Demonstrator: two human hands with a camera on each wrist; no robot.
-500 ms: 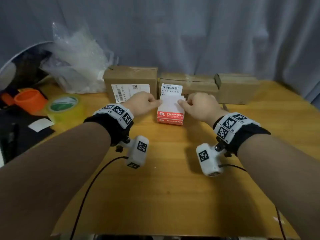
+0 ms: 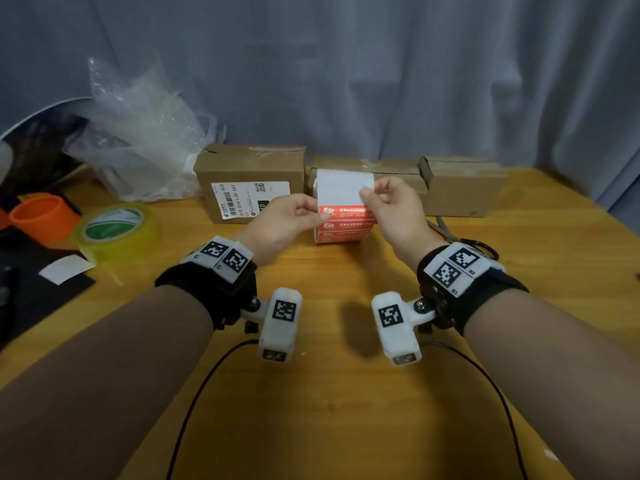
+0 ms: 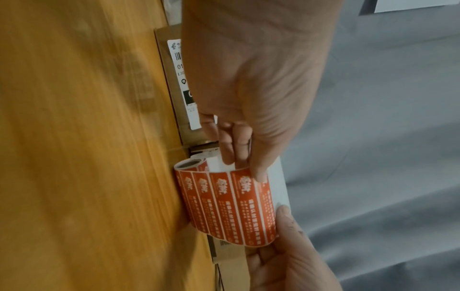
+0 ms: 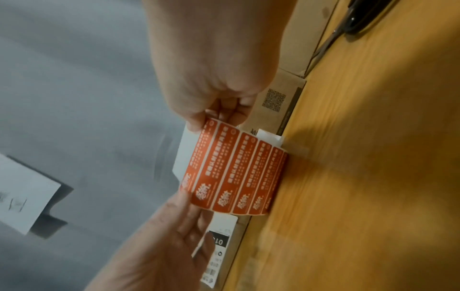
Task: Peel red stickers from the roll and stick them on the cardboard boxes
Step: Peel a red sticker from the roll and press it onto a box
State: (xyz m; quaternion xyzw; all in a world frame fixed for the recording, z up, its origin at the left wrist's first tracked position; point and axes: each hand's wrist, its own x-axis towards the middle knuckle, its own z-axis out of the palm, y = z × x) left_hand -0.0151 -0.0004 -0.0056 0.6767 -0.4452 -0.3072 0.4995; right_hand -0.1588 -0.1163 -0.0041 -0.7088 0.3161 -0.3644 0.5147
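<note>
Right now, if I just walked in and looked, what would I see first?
First, the bright red sticker roll in the middle of the wooden table, its white backing strip pulled up and pinched on one side by the left hand, on the other by the right hand. Behind it stand three cardboard boxes in a row before a grey curtain. Far left sit a yellowish tape roll and an orange ring.

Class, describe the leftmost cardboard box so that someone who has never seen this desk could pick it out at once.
On the wooden table, three cardboard boxes line the back edge before the grey curtain. The one meant, the leftmost cardboard box, stands beside crumpled clear plastic. It is the tallest, and its front shows a white shipping label with barcode.
</note>
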